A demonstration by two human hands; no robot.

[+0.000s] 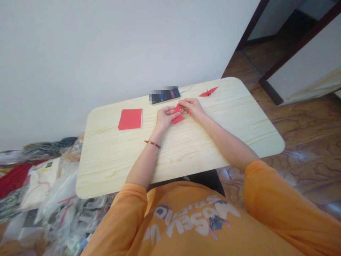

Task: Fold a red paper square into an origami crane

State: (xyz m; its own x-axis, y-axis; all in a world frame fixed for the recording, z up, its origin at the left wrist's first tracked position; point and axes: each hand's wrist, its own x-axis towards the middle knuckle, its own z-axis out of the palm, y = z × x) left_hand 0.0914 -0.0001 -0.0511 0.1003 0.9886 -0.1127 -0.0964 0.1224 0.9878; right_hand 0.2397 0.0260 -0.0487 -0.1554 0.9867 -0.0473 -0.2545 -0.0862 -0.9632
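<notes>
Red paper in both hands' fingers; well inside table edges.

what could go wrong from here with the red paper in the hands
The folded red paper is pinched by both the left hand and the right hand, so an uneven pull might tear or miscrease it. The phone lies just beyond the hands and could get nudged. The red paper crane sits beyond the right hand, where a careless sweep might crush it.
</notes>
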